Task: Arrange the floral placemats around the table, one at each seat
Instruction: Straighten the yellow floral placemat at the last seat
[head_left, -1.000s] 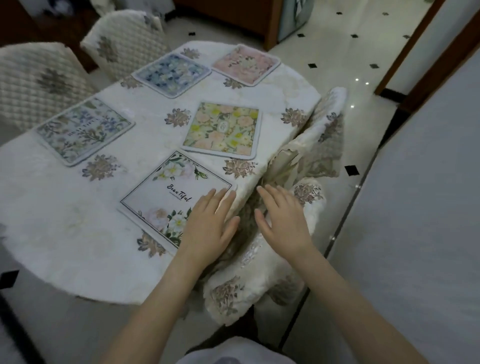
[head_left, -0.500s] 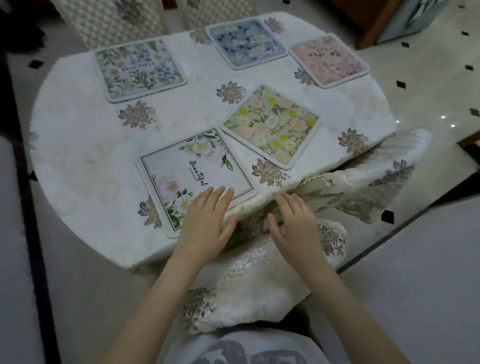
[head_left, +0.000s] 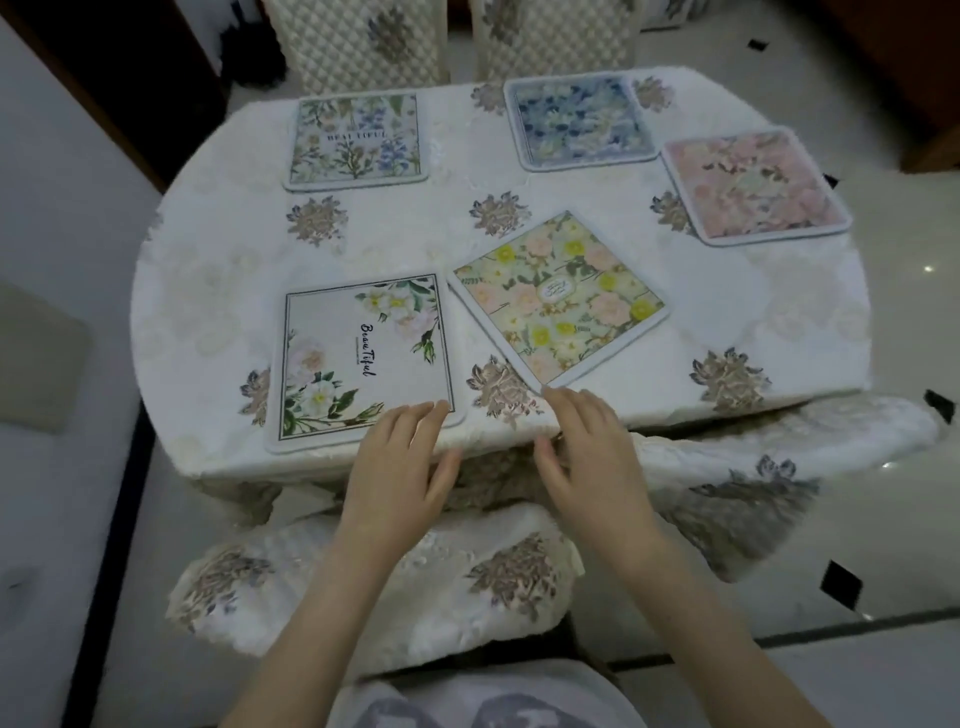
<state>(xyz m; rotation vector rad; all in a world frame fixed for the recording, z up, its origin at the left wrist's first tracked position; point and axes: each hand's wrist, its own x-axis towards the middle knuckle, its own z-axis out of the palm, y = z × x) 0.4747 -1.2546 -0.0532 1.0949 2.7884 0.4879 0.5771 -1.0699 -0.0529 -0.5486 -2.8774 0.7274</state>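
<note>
On the table, under its white flowered cloth, five floral placemats lie flat: far left the pale mat lettered BEAUTIFUL, near left the white rose mat, then the yellow-and-pink mat turned cornerwise just beside it, the blue mat behind, and the pink mat at the far right edge. The left hand lies flat, fingers straight and close together, tips on the white rose mat's near right corner, while the right hand, fingers relaxed and slightly spread, touches the yellow-and-pink mat's nearest corner at the table edge, above a cloth-covered chair
</note>
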